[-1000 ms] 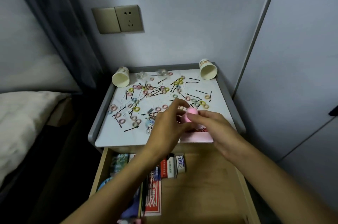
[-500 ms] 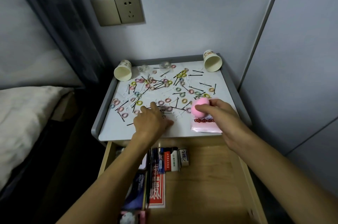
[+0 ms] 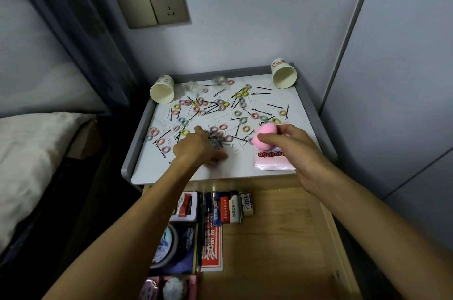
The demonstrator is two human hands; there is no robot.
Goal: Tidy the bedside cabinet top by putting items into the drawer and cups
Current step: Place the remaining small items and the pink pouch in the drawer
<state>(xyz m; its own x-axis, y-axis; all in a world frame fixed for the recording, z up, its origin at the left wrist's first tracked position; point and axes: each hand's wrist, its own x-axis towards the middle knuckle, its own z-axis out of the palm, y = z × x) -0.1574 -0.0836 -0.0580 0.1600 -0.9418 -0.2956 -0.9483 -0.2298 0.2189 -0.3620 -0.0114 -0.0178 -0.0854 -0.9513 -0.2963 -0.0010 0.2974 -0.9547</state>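
The white cabinet top (image 3: pixel 245 168) is strewn with several coloured hair ties (image 3: pixel 222 127) and black bobby pins (image 3: pixel 262 112). Two paper cups lie on their sides at its back corners, one left (image 3: pixel 162 92) and one right (image 3: pixel 284 74). My right hand (image 3: pixel 296 150) pinches a pink sponge (image 3: pixel 266 133) just above a pink packet (image 3: pixel 273 160) that lies flat near the front right. My left hand (image 3: pixel 193 147) rests on the middle of the top with its fingers curled over a small patterned trinket (image 3: pixel 216 143). The wooden drawer (image 3: pixel 282 238) below stands pulled out.
In the drawer's left half lie small boxes (image 3: pixel 229 206), a red card pack (image 3: pixel 212 248) and a round tin (image 3: pixel 166 245). A bed with white bedding (image 3: pixel 31 160) is at the left. A white wardrobe (image 3: pixel 392 79) stands close on the right. A wall socket (image 3: pixel 169 4) is behind.
My left hand let go of the pink sponge and dropped left onto the trinket on the top. My right hand keeps the sponge and has lifted slightly over the packet.
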